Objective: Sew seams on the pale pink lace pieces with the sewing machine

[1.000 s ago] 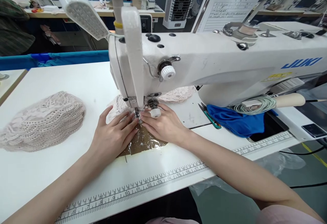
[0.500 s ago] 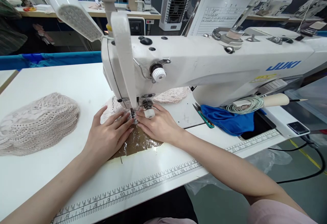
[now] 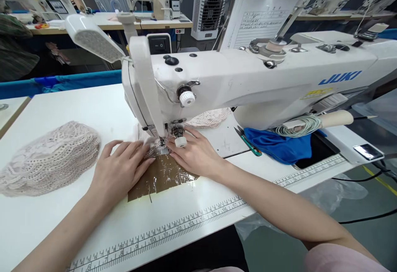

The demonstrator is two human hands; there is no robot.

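The lace [image 3: 151, 152] lies on the tabletop [image 3: 77, 106] at the presser foot [image 3: 162, 143] of the machine [image 3: 229, 77], mostly hidden by fingers. Taking the foot as the dial's centre, with twelve away from the person, the left hand [image 3: 116, 168] is at eight o'clock, fingers loosely bent, fingertips on the lace; the right hand [image 3: 197, 152] is just past three, fingers spread, tips close by the foot. Whether either grip is pinching or only pressing, I cannot tell. The lace should be very light, limp and a little stretchy, its openwork liable to snag or pucker. Best to hold it flat with the finger pads, near the edge on both sides, clear of the foot, without tugging. The shiny brown sheet [image 3: 161, 176] at six o'clock looks slick, so the lace may slide easily over it. A lace pile [image 3: 52, 160] sits at nine.
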